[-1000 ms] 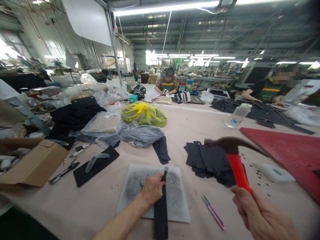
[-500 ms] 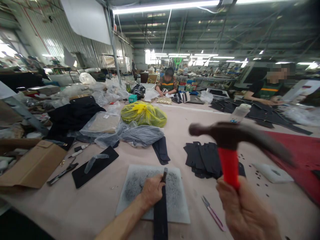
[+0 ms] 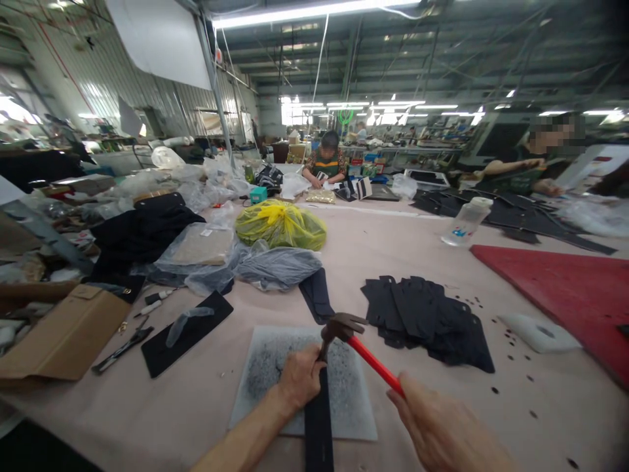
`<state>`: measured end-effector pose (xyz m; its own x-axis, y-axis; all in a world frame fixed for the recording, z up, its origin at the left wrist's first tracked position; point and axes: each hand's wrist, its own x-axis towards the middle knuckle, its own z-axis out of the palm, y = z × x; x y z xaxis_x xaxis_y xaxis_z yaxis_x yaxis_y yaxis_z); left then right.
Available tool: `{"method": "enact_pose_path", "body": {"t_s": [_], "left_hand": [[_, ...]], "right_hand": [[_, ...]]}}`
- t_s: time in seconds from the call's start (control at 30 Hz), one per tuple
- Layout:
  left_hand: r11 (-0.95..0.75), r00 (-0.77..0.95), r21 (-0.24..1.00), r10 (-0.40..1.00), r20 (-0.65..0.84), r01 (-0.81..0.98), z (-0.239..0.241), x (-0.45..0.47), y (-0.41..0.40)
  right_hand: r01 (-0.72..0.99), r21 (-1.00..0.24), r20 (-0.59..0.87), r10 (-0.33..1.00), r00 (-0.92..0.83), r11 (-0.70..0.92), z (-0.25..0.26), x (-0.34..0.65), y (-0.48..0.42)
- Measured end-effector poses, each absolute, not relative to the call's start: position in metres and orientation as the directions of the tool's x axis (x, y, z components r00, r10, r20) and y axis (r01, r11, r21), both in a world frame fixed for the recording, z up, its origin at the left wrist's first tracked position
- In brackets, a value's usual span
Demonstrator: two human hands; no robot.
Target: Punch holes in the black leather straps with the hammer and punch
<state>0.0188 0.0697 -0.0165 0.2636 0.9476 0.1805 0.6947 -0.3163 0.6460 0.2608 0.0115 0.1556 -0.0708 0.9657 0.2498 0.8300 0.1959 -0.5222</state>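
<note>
The hammer was clasped by the right grip; a rod was pinched by the left grip over a black strip.

Clear bottle near red board

This is a factory workshop: long strip lights hang under a high metal roof, and two co-workers are busy beyond a broad table. Flat black pieces and filled plastic bags lie on it, and a hammer is held above a smudged board.
</note>
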Motion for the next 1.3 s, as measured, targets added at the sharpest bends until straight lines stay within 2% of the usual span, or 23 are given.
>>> {"method": "enact_pose_path", "body": {"t_s": [0.07, 0.13, 0.2, 0.3, 0.37, 0.4, 0.47, 0.53, 0.6, 0.7, 0.77, 0.83, 0.9, 0.97, 1.03, 1.1, 1.13, 1.2, 1.3], "left_hand": [[-0.319, 0.267, 0.649, 0.947, 0.18, 0.691, -0.016, 0.019, 0.07], [-0.324, 0.269, 0.659, 0.945, 0.187, 0.679, -0.014, 0.019, 0.071], [-0.32, 0.263, 0.671, 0.946, 0.188, 0.669, -0.012, 0.018, 0.071], [-0.323, 0.274, 0.684, 0.944, 0.183, 0.654, -0.011, 0.018, 0.072], [-0.323, 0.283, 0.687, 0.943, 0.176, 0.651, -0.011, 0.018, 0.072], [-0.32, 0.281, 0.686, 0.944, 0.173, 0.654, -0.011, 0.018, 0.072], [-0.311, 0.275, 0.683, 0.947, 0.166, 0.661, -0.012, 0.018, 0.072], [-0.302, 0.271, 0.679, 0.95, 0.156, 0.669, -0.013, 0.018, 0.073], [-0.298, 0.272, 0.68, 0.951, 0.149, 0.67, -0.014, 0.017, 0.074], [-0.296, 0.281, 0.687, 0.95, 0.139, 0.664, -0.012, 0.016, 0.075], [-0.299, 0.286, 0.691, 0.948, 0.138, 0.658, -0.01, 0.016, 0.074], [-0.295, 0.284, 0.698, 0.949, 0.135, 0.653, -0.009, 0.017, 0.072], [-0.263, 0.258, 0.727, 0.959, 0.122, 0.635, -0.01, 0.018, 0.073], [-0.166, 0.162, 0.829, 0.982, 0.093, 0.533, -0.009, 0.019, 0.079], [-0.042, -0.02, 0.951, 0.999, 0.05, 0.305, -0.006, 0.017, 0.089], [0.017, -0.167, 0.997, 0.986, -0.004, 0.076, 0.0, 0.01, 0.1], [0.02, -0.192, 1.0, 0.981, -0.016, 0.019, 0.003, 0.005, 0.103], [0.016, -0.153, 1.0, 0.988, -0.015, 0.007, 0.007, -0.008, 0.103], [-0.01, -0.075, 0.992, 0.997, 0.019, 0.124, 0.003, -0.026, 0.084]], "right_hand": [[0.863, -0.472, 0.134, 0.983, -0.129, 0.178, 0.139, 0.273, 0.013], [0.892, -0.443, 0.02, 0.996, -0.09, 0.089, 0.123, 0.296, 0.013], [0.858, -0.511, -0.066, 0.998, 0.014, -0.046, 0.101, 0.324, 0.007], [0.658, -0.676, -0.223, 0.943, 0.247, -0.332, 0.054, 0.369, -0.012], [0.538, -0.702, -0.258, 0.871, 0.419, -0.467, 0.025, 0.396, -0.025], [0.548, -0.684, -0.241, 0.857, 0.455, -0.482, 0.014, 0.407, -0.029], [0.708, -0.568, -0.114, 0.892, 0.438, -0.42, 0.004, 0.418, -0.031], [0.89, -0.379, 0.078, 0.95, 0.304, -0.253, 0.007, 0.408, -0.025], [0.967, -0.248, 0.229, 0.965, 0.123, -0.065, 0.015, 0.374, -0.014], [0.943, -0.301, 0.259, 0.964, -0.063, 0.142, 0.02, 0.289, -0.001], [0.869, -0.375, 0.195, 0.944, -0.266, 0.322, 0.014, 0.229, -0.001], [0.812, -0.428, 0.172, 0.917, -0.359, 0.398, 0.003, 0.183, -0.006], [0.798, -0.45, 0.169, 0.915, -0.366, 0.402, -0.01, 0.158, -0.014], [0.803, -0.457, 0.165, 0.924, -0.346, 0.382, -0.018, 0.152, -0.018], [0.803, -0.466, 0.149, 0.928, -0.343, 0.371, -0.019, 0.155, -0.018], [0.8, -0.472, 0.129, 0.926, -0.353, 0.371, -0.017, 0.159, -0.017], [0.801, -0.472, 0.123, 0.927, -0.354, 0.369, -0.015, 0.16, -0.016], [0.805, -0.467, 0.126, 0.929, -0.349, 0.366, -0.014, 0.16, -0.016], [0.802, -0.465, 0.161, 0.927, -0.34, 0.375, -0.019, 0.157, -0.017]]}}
